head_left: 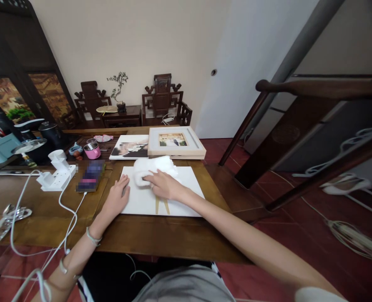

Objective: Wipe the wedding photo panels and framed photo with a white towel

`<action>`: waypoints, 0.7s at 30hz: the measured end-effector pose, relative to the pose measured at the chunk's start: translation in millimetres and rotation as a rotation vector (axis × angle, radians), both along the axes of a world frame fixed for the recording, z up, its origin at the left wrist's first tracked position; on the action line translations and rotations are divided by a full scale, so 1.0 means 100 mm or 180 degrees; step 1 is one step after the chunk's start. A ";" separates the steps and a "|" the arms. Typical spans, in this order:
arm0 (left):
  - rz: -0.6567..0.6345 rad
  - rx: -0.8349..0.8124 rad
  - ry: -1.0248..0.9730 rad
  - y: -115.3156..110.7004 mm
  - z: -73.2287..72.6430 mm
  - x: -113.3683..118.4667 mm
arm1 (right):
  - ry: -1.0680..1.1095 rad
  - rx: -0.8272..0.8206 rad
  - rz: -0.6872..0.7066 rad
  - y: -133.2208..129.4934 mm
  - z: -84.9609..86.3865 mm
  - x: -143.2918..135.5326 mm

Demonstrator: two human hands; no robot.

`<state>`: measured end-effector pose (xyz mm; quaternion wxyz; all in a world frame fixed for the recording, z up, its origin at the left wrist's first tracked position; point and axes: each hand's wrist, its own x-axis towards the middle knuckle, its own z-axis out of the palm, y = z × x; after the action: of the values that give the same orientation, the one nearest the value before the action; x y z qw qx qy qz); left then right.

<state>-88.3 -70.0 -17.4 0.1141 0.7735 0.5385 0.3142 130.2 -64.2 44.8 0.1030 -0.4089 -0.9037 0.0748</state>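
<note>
A flat white board [135, 201] lies on the wooden table in front of me, with two narrow tan strips [162, 206] showing near its front edge. My right hand [163, 184] is closed on a bunched white cloth [156, 164], pressed against the board's upper middle part. The fingers curl over the cloth, so part of its underside is hidden. At the board's left edge my left hand [118, 195] lies open, palm down, fingers stretched forward and resting on the edge.
Behind the board lie a photo print [131, 147] and a framed picture [176, 142]. To the left are a phone [91, 176] on a cable, a white power strip [58, 178], a pink cup [92, 150] and loose white cords. A wooden chair [286, 126] stands at the right.
</note>
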 end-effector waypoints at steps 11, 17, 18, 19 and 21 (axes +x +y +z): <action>-0.0206 0.0115 0.0199 -0.04 0.12 0.02 | 0.0052 0.0146 -0.0086 0.30 0.06 -0.60; -0.0096 0.0012 0.0133 0.00 0.00 0.00 | -0.0204 -0.0003 -0.0335 0.24 0.07 -0.01; -0.0103 0.0015 0.0130 0.00 0.00 0.00 | -0.0226 -0.0010 -0.0390 0.21 0.05 0.12; -0.0114 0.0035 0.0130 0.00 -0.01 -0.01 | -0.0246 -0.0002 -0.0430 0.17 0.02 0.25; -0.0126 0.0095 0.0131 0.00 -0.02 0.00 | -0.0282 0.0044 -0.0452 0.02 -0.05 0.48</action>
<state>-88.6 -70.2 -18.9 0.0976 0.7920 0.5205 0.3039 177.7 -62.0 39.6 0.0707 -0.4742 -0.8765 0.0429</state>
